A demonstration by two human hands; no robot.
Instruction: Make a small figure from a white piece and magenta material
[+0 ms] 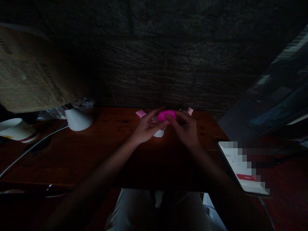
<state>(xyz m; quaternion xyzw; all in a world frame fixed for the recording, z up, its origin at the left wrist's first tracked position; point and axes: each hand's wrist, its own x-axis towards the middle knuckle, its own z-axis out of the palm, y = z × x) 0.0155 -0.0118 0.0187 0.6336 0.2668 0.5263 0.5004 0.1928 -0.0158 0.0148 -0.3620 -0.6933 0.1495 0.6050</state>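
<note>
Between both hands, above the wooden table, is a bright pink rounded lump [166, 115], smooth and soft-looking; its exact kind I cannot make out. My left hand [146, 126] grips its left side, thumb below and fingers behind. On the right side, my right hand [186, 126] presses its thumb on the front of the lump, with the fingers curled behind. Just under the hands lies a crumpled white piece [158, 133]. A pink packet-like piece [141, 113] rests beyond my left hand, and a pale pink piece [190, 111] shows beyond my right fingers.
A white lamp base [79, 119] with a cable stands left on the wooden table [115, 154]. Farther left are a paper cup [18, 130] and a printed lampshade-like brown sheet [36, 67]. A white box or booklet [243, 170] lies at the right edge. A dark brick-patterned wall rises behind.
</note>
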